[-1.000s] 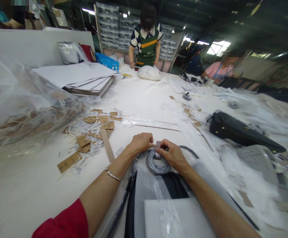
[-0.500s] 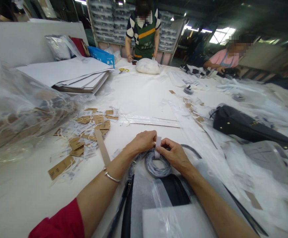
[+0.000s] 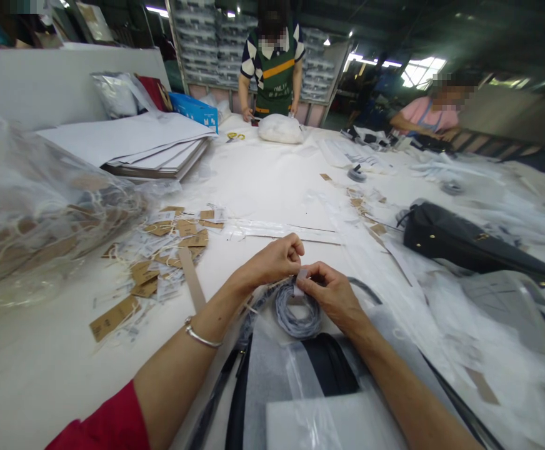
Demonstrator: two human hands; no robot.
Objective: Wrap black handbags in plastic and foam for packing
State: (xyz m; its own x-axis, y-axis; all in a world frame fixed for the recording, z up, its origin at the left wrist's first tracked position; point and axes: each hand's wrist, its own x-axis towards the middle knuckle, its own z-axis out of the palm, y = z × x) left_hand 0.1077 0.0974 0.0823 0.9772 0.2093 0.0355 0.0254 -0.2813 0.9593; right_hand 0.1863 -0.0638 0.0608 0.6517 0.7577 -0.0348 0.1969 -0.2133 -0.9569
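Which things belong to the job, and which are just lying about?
Apparently in use: wrapped coil, pale strip in the right hand, partly wrapped black item.

Probably lying about: yellow-handled scissors, white sheets, blue box, black bag at right.

Three coils [image 3: 297, 329]; one bracelet [image 3: 202, 339]; one pair of scissors [image 3: 238, 135].

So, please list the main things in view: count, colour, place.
coil: one, grey, centre
strip: one, pale, on coil
wrapped bag: one, black, bottom
handbag: one, black, right
tags: many, brown/white, both sides
plastic bag: one, clear, left
papers: several, white, upper left
box: one, blue, upper left
scissors: one, yellow, far end
table: one, white, beneath
people: at least two, green/pink clothes, behind
left hand: one, bare, above coil
right hand: one, bare, pinching strip
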